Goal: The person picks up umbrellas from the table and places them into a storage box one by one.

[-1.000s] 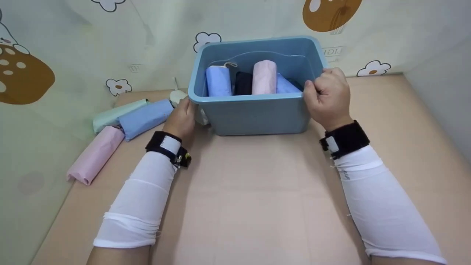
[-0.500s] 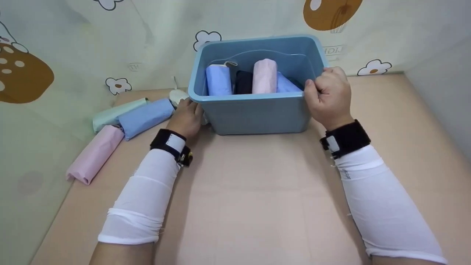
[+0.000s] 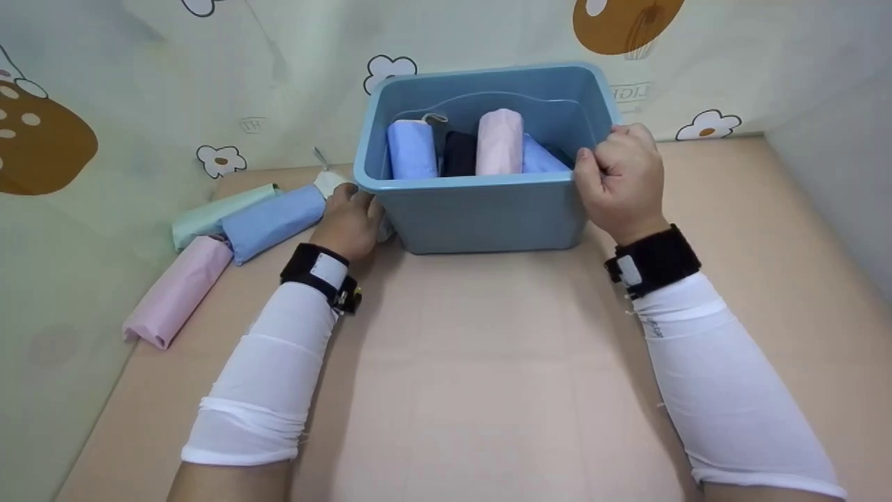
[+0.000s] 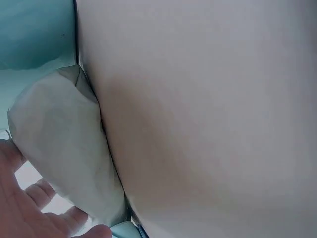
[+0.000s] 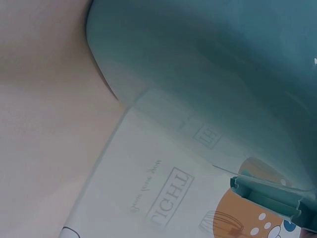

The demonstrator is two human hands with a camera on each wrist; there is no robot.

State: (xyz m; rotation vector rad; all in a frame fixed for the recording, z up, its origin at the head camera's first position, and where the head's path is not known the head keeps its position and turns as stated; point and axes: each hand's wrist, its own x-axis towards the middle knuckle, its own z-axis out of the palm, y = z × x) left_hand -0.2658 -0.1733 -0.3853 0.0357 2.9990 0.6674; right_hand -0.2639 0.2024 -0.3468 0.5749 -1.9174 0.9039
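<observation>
My right hand (image 3: 622, 181) grips the right front rim of a blue plastic bin (image 3: 481, 216), thumb over the edge. Inside the bin stand a blue folded umbrella (image 3: 412, 150), a black item (image 3: 460, 155), a pink folded umbrella (image 3: 499, 143) and another blue piece (image 3: 540, 157). Close by the bin's left side, my left hand (image 3: 350, 222) reaches over a pale folded umbrella (image 4: 62, 144) with a strap. In the left wrist view its fingers (image 4: 74, 218) are spread along that umbrella's edge, with gaps between them. The right wrist view shows mostly the bin wall (image 5: 198, 64).
Left of the left hand lie a green folded umbrella (image 3: 219, 215), a blue one (image 3: 275, 219) and a pink one (image 3: 180, 291), close together. A beige surface (image 3: 481, 369) stretches in front of the bin. A patterned curtain (image 3: 293, 90) rises behind.
My left hand has moved from beside the bin's left corner onto the pale umbrella, whose strap end has shifted slightly left. The right hand stays on the rim; the bin has hardly moved.
</observation>
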